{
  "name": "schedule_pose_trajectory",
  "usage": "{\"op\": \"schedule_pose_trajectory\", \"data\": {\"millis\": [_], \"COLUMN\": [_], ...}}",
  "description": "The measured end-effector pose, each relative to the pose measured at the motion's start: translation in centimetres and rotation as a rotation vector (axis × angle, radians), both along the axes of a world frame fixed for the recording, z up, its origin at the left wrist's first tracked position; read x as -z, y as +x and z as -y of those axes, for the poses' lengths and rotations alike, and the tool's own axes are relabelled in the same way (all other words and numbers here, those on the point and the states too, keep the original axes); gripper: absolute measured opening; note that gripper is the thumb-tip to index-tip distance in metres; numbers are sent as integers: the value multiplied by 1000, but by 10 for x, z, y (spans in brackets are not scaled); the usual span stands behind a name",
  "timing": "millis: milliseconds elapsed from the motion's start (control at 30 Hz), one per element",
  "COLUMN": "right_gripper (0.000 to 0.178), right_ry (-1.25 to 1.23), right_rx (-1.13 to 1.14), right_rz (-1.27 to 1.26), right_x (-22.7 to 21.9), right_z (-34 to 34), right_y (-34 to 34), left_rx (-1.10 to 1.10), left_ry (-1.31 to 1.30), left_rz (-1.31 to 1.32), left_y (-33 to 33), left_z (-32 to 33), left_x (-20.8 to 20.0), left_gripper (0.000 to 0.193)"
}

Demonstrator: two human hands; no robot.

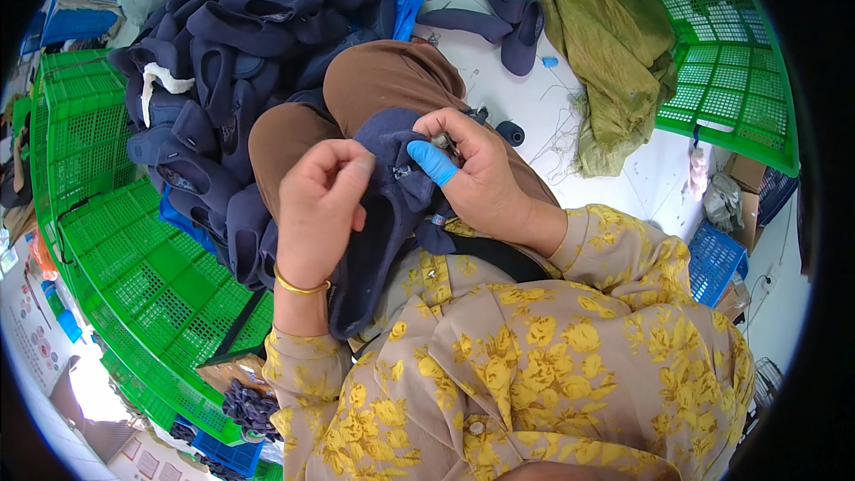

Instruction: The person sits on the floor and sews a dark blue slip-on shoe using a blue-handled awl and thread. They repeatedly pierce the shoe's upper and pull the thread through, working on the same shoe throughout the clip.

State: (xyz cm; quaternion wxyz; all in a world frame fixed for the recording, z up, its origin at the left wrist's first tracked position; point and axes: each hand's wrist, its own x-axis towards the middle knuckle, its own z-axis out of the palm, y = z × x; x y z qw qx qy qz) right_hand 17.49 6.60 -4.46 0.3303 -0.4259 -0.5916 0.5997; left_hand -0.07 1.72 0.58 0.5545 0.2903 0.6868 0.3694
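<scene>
A navy fabric slip-on shoe (368, 272) lies across my lap, its toe up between my hands and its opening toward me. On its front sits a small dark bow (411, 185). My right hand (485, 180) grips the shoe's toe beside the bow, and a blue finger cot (433, 163) covers its thumb. Something small and shiny shows by those fingers, too small to name. My left hand (319, 200), with a gold bangle (301, 287) at the wrist, is closed in a pinch just left of the toe. Whatever it pinches is too small to make out.
Many navy shoes (254, 31) are heaped at the left, by green plastic crates (165, 276). A white strip (162, 82) lies on the heap. Loose shoes (509, 13), a dark thread spool (510, 133) and an olive cloth sack (606, 53) are on the floor ahead.
</scene>
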Motion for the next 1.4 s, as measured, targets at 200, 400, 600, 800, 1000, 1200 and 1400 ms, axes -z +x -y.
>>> {"op": "schedule_pose_trajectory", "data": {"millis": [200, 400, 600, 800, 1000, 1200, 1400], "right_gripper": [15, 14, 14, 13, 13, 13, 11], "right_ry": [47, 65, 48, 41, 47, 57, 8], "right_rx": [2, 7, 5, 19, 12, 26, -1], "right_rz": [-16, -6, -9, -27, -19, -46, -59], "right_x": [1, 2, 1, 3, 5, 6, 10], "right_z": [0, 0, 0, 1, 0, 1, 1], "right_y": [-1, 0, -1, -1, 0, -2, 0], "left_rx": [28, 144, -131, 180, 25, -121, -227], "left_ry": [34, 121, 75, 211, -24, 9, 270], "left_rz": [0, -64, 200, -97, 521, 657, 317], "left_y": [2, -4, -8, -2, -15, -7, -43], "left_z": [3, 6, 4, 3, 1, 0, 3], "left_x": [-2, 18, 6, 10, 5, 5, -7], "left_gripper": [13, 11, 19, 12, 12, 9, 17]}}
